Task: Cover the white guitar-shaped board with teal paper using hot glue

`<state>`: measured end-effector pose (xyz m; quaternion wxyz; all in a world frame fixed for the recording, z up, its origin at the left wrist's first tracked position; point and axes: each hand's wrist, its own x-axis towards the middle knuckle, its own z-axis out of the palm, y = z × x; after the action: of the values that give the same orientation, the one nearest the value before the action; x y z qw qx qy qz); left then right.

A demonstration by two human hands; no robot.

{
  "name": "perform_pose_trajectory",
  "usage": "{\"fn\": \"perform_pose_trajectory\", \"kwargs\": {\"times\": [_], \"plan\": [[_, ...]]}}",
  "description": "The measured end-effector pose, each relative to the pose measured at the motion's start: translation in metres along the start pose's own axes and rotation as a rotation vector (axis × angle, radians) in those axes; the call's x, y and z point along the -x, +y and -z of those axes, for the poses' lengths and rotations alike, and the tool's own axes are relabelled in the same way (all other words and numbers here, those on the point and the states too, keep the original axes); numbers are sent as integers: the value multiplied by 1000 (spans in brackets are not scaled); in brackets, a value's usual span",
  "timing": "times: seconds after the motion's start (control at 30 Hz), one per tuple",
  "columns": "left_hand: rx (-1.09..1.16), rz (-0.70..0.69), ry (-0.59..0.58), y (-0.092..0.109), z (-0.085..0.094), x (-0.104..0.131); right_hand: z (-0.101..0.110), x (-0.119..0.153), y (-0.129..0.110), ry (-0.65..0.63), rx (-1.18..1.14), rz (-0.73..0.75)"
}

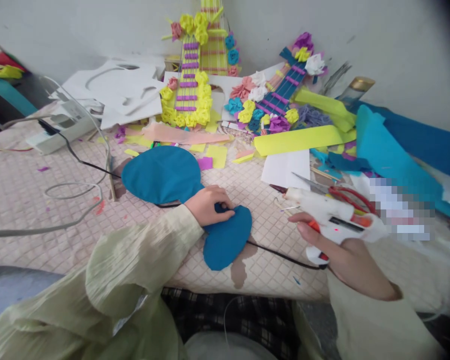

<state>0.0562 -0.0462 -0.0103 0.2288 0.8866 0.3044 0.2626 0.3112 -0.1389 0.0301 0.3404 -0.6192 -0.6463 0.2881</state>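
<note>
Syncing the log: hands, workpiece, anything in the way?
Left hand on blue cutout, at its narrow middle. Right hand gripping glue gun. Black cord crosses table beneath cutout.

Close above the near side of the desk (18,187), the head camera faces down and forward, toward the wall (270,25).

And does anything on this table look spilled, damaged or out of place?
Yes: a brown patch marks the quilted tablecloth beside the blue piece, unlike the cloth around it; perhaps a stain or wear. A reddish smear shows beside the grey cable.
</note>
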Motion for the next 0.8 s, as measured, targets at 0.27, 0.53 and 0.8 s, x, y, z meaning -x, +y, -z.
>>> {"fn": "perform_pose_trajectory", "kwargs": {"times": [0.27,0.53,0.8], "plan": [[3,28,-15,-3,-1,1,-15,-4,0,-89,166,61],[5,55,-43,-3,1,-1,-20,-6,11,-178,343,232],[3,27,-81,-5,3,-2,-28,-5,12,-225,414,300]]}}
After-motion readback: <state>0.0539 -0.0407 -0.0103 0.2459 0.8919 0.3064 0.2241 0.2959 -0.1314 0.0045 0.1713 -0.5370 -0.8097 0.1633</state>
